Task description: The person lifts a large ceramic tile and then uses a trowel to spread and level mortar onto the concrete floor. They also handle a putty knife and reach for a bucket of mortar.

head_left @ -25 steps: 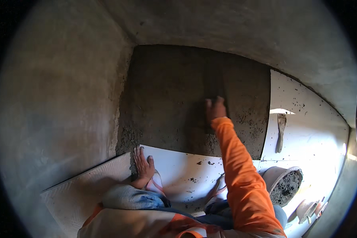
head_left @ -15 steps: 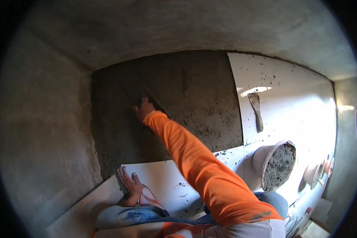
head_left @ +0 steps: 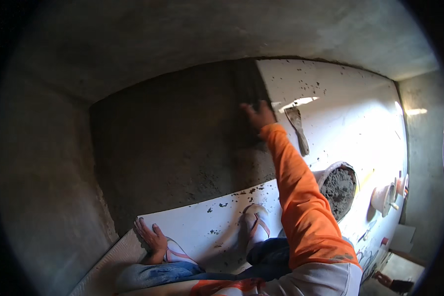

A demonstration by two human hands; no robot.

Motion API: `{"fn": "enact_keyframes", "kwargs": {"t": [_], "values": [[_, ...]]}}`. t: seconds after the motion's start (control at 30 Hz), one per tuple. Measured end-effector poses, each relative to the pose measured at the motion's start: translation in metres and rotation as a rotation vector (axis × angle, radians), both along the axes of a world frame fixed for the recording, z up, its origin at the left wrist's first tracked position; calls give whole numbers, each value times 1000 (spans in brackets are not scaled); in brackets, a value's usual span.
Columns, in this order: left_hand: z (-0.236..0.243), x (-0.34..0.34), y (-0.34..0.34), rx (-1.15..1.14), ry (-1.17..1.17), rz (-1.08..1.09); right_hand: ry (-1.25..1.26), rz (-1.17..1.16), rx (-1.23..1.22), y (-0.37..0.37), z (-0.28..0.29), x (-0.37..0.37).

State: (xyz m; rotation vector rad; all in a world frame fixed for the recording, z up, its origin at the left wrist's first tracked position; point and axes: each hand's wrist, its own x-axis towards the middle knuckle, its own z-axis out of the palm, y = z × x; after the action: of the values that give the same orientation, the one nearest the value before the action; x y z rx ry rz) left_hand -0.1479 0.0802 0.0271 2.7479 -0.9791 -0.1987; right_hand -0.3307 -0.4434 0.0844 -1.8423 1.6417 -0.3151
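Note:
Wet grey mortar (head_left: 167, 143) covers the floor in front of me. At its right edge, my right hand (head_left: 259, 117) at the end of an orange sleeve is closed on what looks like a plastering trowel; its dark flat blade blends into the mortar and is blurred. My left hand (head_left: 152, 238) lies flat with fingers spread, holding nothing. It rests on a ribbed pale sheet (head_left: 114, 255), next to the corner of a white board (head_left: 182, 224). A scraper (head_left: 298, 132) with a broad blade lies on the white surface right of my right hand.
A bucket of mortar (head_left: 338, 190) stands tilted in view beside my right arm. Farther right are a white container (head_left: 381, 198) and other small items. Bare plastered walls (head_left: 39, 163) enclose the area. Another person's hand (head_left: 383, 279) shows at lower right. My sandalled feet stand on white board.
My right hand has swept right across the mortar, from its middle to the border near the scraper. My left hand stays put. My view has shifted slightly; another person's hand now appears.

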Motion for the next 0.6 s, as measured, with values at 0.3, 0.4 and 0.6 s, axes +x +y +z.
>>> {"fn": "enact_keyframes", "kwargs": {"t": [0.3, 0.4, 0.6], "values": [[-5, -6, -3, 103, -23, -17, 144, 61, 106, 43, -38, -4], [-4, -6, -2, 76, 3, -11, 176, 15, 71, 11, -41, -13], [4, -9, -10, 197, 17, 13, 149, 15, 59, -35, -43, -31]]}}
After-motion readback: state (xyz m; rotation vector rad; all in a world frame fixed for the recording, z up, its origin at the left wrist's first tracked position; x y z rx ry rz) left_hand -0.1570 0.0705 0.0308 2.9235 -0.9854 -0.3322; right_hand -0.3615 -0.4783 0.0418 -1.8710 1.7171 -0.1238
